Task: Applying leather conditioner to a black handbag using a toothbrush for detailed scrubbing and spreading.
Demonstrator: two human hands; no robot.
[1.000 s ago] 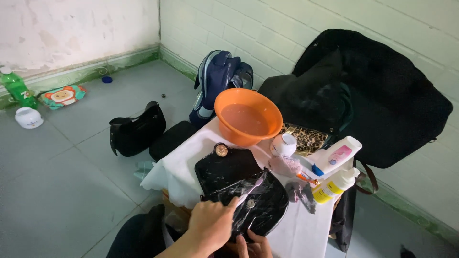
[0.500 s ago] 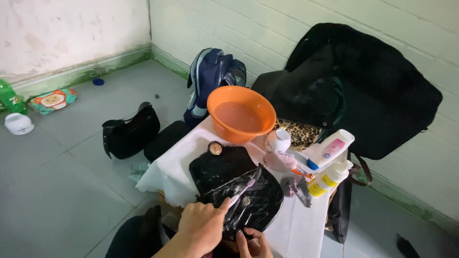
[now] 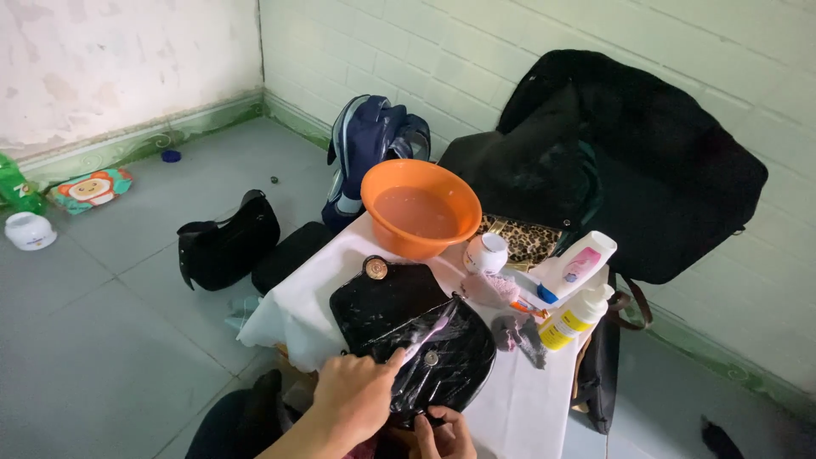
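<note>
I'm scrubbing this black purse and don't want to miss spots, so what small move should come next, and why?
Probably sweep the toothbrush toward the flap's lower right edge: suds streak the black purse mainly around the bristles, while the right hand steadies its near edge.

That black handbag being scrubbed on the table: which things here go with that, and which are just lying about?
In use: black handbag, toothbrush, left hand, right hand, orange basin of water, bottles.

Lying about: blue backpack, black bag on the floor, green bottle, white bowl.

1 head camera looks steeply down, near the table [image 3: 297, 297].
</note>
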